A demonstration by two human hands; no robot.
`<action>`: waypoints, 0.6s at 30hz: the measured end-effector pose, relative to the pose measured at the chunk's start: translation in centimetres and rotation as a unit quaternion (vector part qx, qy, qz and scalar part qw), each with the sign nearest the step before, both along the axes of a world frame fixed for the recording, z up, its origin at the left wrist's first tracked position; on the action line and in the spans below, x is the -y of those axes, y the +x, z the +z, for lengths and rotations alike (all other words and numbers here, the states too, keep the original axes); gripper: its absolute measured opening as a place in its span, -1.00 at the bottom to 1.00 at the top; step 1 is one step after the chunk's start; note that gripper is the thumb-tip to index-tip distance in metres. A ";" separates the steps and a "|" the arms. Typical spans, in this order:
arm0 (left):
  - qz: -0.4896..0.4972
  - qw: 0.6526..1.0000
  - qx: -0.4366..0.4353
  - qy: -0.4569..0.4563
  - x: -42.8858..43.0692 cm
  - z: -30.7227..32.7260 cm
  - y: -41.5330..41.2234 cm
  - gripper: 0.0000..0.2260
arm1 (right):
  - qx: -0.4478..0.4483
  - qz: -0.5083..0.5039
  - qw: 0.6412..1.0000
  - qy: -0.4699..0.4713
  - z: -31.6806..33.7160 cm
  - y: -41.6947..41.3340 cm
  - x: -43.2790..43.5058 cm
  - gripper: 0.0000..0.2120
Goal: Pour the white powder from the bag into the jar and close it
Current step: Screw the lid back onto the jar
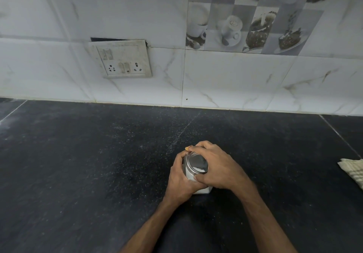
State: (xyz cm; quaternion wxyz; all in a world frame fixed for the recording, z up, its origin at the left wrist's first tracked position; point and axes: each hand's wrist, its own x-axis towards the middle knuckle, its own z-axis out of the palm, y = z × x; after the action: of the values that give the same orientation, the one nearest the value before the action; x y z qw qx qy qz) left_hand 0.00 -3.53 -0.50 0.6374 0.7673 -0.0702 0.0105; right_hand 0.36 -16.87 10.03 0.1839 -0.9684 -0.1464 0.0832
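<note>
A clear jar [202, 190] with white powder inside stands on the black counter [78, 164]. A round metal lid [195, 164] sits on its top, and some white grains lie on the lid. My left hand [179, 178] wraps around the jar's body from the left. My right hand [218, 166] grips the lid's rim from the right, fingers curled over it. The powder bag is not in view.
A pale folded cloth [352, 171] lies at the right edge of the counter. White grains are scattered across the dark stone around the jar. Behind rises a tiled wall with a switch and socket panel [120, 58].
</note>
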 end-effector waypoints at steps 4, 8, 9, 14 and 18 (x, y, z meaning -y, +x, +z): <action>-0.002 1.000 0.001 -0.002 0.0 0.1 -0.1 -0.19 | 0.000 -0.011 1.000 -0.003 -0.1 0.0 -0.1 -0.23; -0.006 1.000 0.005 -0.001 0.0 0.3 -0.2 -0.20 | 0.002 -0.029 1.000 -0.008 -0.3 -0.1 -0.3 -0.23; -0.006 1.000 0.007 -0.001 0.0 0.3 -0.2 -0.20 | 0.008 -0.034 0.999 -0.014 -0.3 -0.1 -0.4 -0.23; -0.009 1.000 0.019 0.007 0.0 0.0 -0.1 -0.17 | 0.036 -0.089 0.994 -0.044 -0.4 -0.6 -1.2 -0.15; -0.001 1.000 0.020 0.008 0.1 -0.2 0.0 -0.17 | 0.001 -0.063 0.996 -0.055 -0.1 -1.0 -1.3 -0.08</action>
State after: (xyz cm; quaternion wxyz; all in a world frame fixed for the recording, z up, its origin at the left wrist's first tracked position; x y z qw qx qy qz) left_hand 0.01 -3.58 -0.73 0.6300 0.7717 -0.0837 0.0241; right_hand -0.65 -15.58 9.94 0.1346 -0.9845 -0.0806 0.0784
